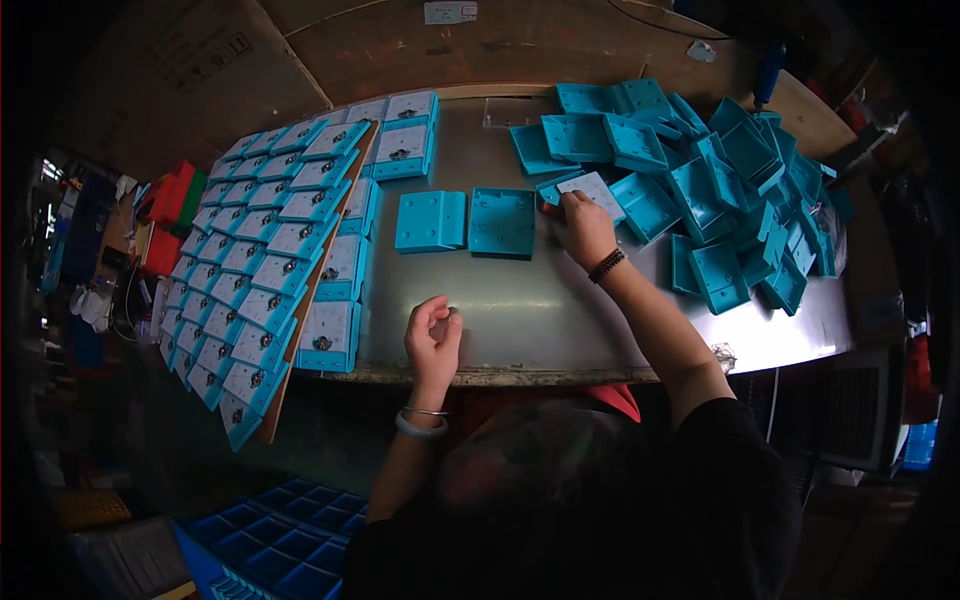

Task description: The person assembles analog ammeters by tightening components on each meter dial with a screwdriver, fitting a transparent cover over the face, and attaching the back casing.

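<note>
My right hand (583, 232) is at a teal case with a white plate (598, 190), its fingers closed at the plate's left edge beside something small and red. What the fingertips hold is too small to make out. Left of it, two teal cases, one with a ridged side (430, 221) and one open tray (502, 223), lie side by side on the metal table (480, 320). My left hand (434, 335) hovers over the table's front edge, below these cases, fingers loosely curled and apart, holding nothing.
Many teal trays (700, 195) are heaped at the right. On the left, a tilted board (335, 220) bears rows of teal cases with white plates, with more stacked beside it. A blue crate (270, 530) stands below at the lower left.
</note>
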Available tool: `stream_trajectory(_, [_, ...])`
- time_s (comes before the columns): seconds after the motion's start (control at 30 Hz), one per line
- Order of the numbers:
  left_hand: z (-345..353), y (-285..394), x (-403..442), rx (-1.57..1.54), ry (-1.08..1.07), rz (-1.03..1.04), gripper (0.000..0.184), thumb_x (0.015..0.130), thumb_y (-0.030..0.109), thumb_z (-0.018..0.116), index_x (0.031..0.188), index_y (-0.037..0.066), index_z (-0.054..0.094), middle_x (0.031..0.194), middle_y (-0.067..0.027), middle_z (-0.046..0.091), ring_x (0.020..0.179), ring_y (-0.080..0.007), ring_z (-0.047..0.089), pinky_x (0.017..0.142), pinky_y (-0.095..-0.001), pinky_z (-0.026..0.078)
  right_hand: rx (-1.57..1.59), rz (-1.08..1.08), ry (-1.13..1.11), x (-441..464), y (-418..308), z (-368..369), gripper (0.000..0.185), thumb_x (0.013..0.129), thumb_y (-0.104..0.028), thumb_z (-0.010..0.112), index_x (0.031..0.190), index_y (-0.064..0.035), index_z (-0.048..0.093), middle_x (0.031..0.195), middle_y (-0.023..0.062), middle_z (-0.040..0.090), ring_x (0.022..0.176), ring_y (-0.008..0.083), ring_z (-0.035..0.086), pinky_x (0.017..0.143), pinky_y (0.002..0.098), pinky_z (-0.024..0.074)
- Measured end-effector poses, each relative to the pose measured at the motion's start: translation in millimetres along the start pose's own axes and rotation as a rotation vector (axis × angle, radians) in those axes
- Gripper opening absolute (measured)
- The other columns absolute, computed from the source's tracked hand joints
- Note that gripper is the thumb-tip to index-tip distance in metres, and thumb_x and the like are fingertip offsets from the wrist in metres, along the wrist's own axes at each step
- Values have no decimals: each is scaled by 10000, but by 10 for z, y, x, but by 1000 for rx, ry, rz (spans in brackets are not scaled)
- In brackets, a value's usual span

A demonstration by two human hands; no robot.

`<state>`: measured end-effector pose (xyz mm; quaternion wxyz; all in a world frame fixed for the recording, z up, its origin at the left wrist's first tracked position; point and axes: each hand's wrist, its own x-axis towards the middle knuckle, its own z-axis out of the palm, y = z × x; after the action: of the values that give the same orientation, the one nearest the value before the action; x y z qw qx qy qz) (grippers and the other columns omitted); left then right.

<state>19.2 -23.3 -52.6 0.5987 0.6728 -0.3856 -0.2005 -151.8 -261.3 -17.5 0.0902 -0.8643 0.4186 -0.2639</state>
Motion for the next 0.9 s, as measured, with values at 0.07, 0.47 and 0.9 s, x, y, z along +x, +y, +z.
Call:
stream_trajectory(0.07, [26,37,-15,-28,-19,-17,281,820,38,662,1089,9,589,962,-68,625,868,-142,584,804,-279,477,14,9,-9,-54,-67,-87,192,769,-185,668,819,-33,563,855,158,598,764,361,616,653,438,504])
stream_trajectory(0.47, [131,58,-92,-95,-97,-42,273,830,52,655,1090,-1,590,981,-73,636,884,-144,590,827,-285,471,88,412,431,-292,635,-231,346,775,-306,686,762,34,623,780,216,624,757,376,617,689,444,485])
stream_trajectory(0.9, [111,83,-122,-164,-110,-48,250,841,38,645,1079,-10,588,991,-83,641,881,-147,598,821,-282,476,149,560,117,-64,654,-258,358,700,-288,719,880,17,666,836,217,657,803,358,640,740,409,498])
